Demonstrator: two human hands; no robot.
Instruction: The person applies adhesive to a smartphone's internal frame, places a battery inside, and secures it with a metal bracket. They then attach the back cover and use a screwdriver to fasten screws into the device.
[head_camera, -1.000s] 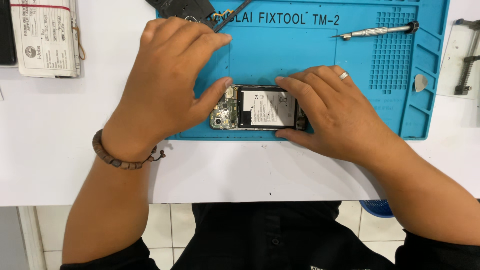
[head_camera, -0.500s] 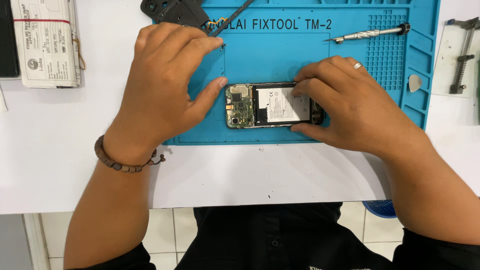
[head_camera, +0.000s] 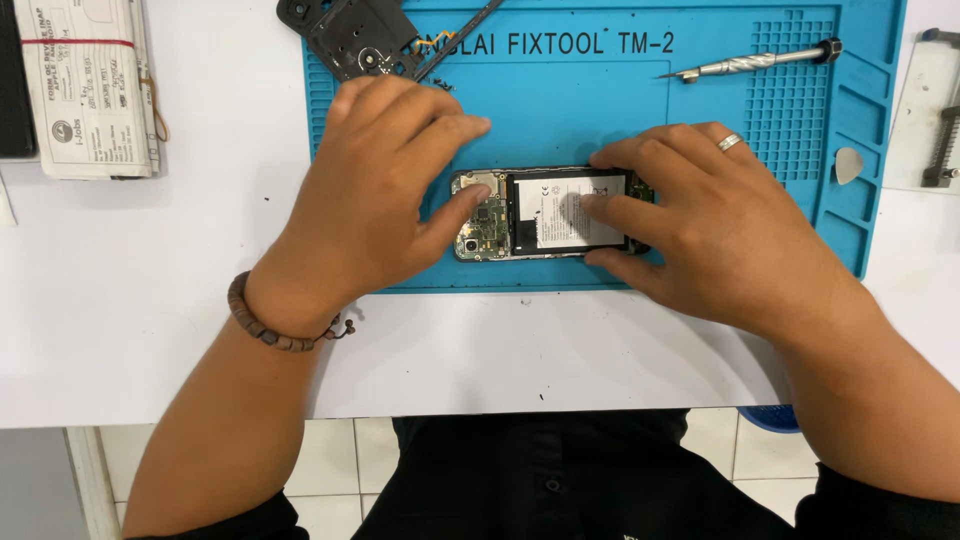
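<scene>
An opened phone (head_camera: 530, 215) lies flat on the blue repair mat (head_camera: 600, 100), its back cover off, showing a green circuit board at its left end and a white-labelled battery. My left hand (head_camera: 385, 190) rests over the phone's left end, thumb touching the circuit board. My right hand (head_camera: 705, 225), with a ring on one finger, covers the phone's right end, fingertips pressing on the battery and thumb along the near edge.
A black phone back cover (head_camera: 355, 38) lies at the mat's top left. A silver screwdriver (head_camera: 755, 62) and a white pick (head_camera: 848, 165) sit on the mat's right side. A bundle of papers (head_camera: 90, 90) lies at left on the white table (head_camera: 150, 300).
My right hand's fingers have slid left onto the battery. The left thumb now rests on the circuit board. The view has shifted slightly.
</scene>
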